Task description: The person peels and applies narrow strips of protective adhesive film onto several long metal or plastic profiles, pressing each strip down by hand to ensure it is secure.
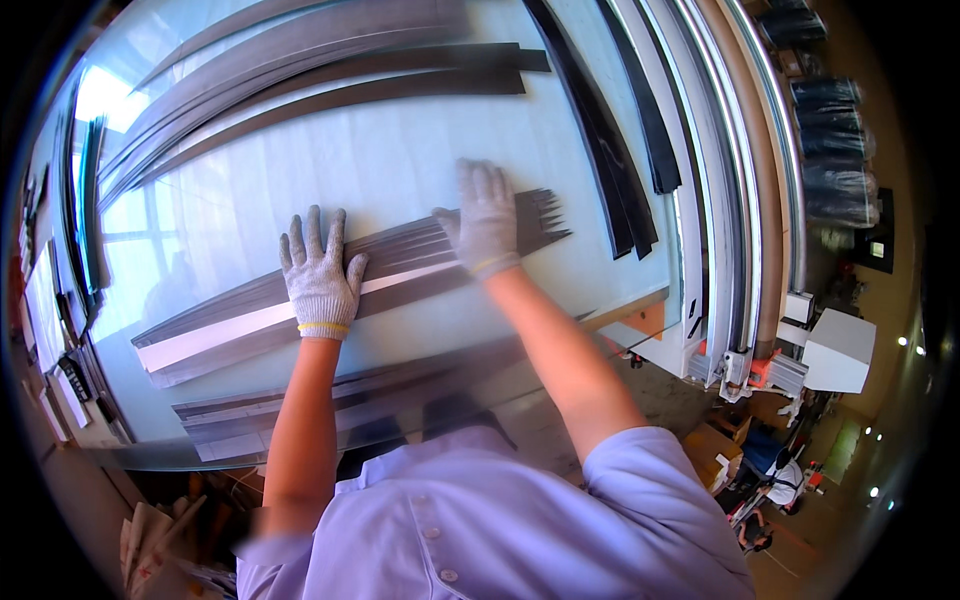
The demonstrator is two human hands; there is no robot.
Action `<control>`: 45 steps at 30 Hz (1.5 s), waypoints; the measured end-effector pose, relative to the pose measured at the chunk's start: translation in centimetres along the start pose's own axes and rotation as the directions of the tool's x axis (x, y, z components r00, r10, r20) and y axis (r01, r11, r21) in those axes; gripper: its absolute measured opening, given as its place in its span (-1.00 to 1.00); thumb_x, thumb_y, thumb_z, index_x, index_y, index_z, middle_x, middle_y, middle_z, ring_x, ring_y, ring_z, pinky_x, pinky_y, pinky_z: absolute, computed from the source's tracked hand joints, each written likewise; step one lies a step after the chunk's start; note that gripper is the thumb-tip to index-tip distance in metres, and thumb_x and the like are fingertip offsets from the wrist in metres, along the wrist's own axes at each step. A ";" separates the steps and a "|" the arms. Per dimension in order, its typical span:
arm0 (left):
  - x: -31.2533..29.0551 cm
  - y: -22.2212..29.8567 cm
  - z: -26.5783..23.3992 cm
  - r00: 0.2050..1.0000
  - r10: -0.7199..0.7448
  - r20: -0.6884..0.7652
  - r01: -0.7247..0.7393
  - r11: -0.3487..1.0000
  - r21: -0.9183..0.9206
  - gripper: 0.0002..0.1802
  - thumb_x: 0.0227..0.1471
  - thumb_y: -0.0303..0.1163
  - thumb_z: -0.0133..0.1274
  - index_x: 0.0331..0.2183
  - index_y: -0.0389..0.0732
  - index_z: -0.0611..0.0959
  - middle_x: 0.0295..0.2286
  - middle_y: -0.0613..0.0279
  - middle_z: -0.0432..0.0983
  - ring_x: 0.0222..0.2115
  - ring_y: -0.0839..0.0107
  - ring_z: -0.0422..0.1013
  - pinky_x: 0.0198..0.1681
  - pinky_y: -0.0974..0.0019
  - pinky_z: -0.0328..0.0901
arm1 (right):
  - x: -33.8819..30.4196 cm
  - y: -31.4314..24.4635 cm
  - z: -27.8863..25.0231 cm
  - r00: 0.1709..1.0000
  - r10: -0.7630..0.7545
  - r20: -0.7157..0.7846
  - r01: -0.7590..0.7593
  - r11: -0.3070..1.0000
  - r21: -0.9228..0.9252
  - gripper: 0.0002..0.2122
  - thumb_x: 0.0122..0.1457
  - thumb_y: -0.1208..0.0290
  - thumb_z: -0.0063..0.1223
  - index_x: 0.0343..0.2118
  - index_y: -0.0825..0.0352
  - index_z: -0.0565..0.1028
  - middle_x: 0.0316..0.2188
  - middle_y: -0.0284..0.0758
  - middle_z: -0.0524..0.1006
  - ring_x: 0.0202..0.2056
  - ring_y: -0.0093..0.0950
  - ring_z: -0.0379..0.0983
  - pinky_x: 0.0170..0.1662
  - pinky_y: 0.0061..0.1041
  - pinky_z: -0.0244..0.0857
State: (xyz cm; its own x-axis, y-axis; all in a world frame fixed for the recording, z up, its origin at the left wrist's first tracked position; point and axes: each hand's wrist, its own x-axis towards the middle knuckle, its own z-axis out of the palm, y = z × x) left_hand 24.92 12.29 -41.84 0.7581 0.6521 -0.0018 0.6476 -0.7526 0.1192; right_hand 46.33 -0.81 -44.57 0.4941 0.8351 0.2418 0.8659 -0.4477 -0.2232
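A fanned stack of long, thin dark grey strips (415,238) lies flat on the pale, glossy table (400,140), with one pinkish-white strip (215,342) showing along it. My left hand (322,268), in a light knitted glove with a yellow cuff edge, rests on the middle of the stack, fingers spread. Toward the stack's right end is my right hand (484,218), gloved too and slightly blurred, its fingers stretched out and its thumb apart. Staggered, pointed strip ends stick out to the right beyond it. Neither hand grips anything.
More grey strips (340,42) lie across the far side. Dark strips (592,140) run lengthwise at the right, beside metal rails (745,150). Another strip bundle (235,420) lies along the near edge. Plastic-wrapped rolls (835,150) and a person (785,480) are farther right.
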 end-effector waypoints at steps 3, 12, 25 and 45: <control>0.1 -0.1 0.0 1.000 -0.004 0.007 0.004 1.000 0.000 -0.30 0.13 -0.05 0.00 0.27 0.03 0.30 0.28 0.01 0.07 0.31 -0.07 -0.06 0.36 -0.11 -0.22 | 0.1 0.9 -0.2 1.000 -0.021 0.006 0.021 1.000 -0.009 -0.27 0.14 -0.04 0.02 0.18 0.52 0.25 0.05 0.00 0.34 0.15 -0.02 0.18 0.29 -0.08 -0.04; -0.1 0.1 0.0 0.999 -0.015 -0.028 0.015 1.000 -0.013 -0.31 0.13 -0.04 0.00 0.26 0.02 0.31 0.26 0.00 0.11 0.29 -0.08 -0.02 0.35 -0.13 -0.19 | 0.6 3.5 -1.3 0.999 -0.039 -0.037 0.037 0.999 -0.035 -0.34 0.12 0.08 0.10 0.14 0.53 0.29 0.02 -0.03 0.34 0.11 -0.04 0.22 0.25 -0.09 0.01; -0.9 0.6 0.8 0.965 -0.002 -0.262 -0.021 0.996 -0.086 -0.31 0.11 -0.15 0.06 0.24 -0.07 0.33 0.25 0.01 0.15 0.27 -0.05 0.02 0.33 -0.11 -0.13 | -5.1 8.5 -5.2 0.579 0.773 -0.261 -0.355 0.527 0.772 -0.58 0.21 0.46 0.10 0.15 0.33 0.41 -0.10 -0.04 0.57 -0.28 -0.24 0.57 -0.16 -0.43 0.44; -1.4 16.9 4.2 0.865 0.501 -0.005 -0.499 0.861 -0.104 -0.32 -0.10 -0.41 0.05 0.15 -0.18 0.42 0.02 0.08 0.35 -0.02 0.09 0.33 -0.01 0.02 0.27 | -11.5 2.3 -2.8 0.730 0.642 -0.236 -0.557 0.758 0.339 -0.85 0.02 0.48 0.17 -0.30 0.20 0.60 -0.37 -0.23 0.51 -0.28 -0.18 0.43 -0.19 -0.22 0.32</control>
State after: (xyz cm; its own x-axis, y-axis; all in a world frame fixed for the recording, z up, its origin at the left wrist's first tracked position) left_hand 35.13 -1.66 -43.96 0.9801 0.1878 0.0635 0.1713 -0.9634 0.2064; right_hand 42.84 -12.36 -45.21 0.9347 0.2463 0.2563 0.3546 -0.6962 -0.6242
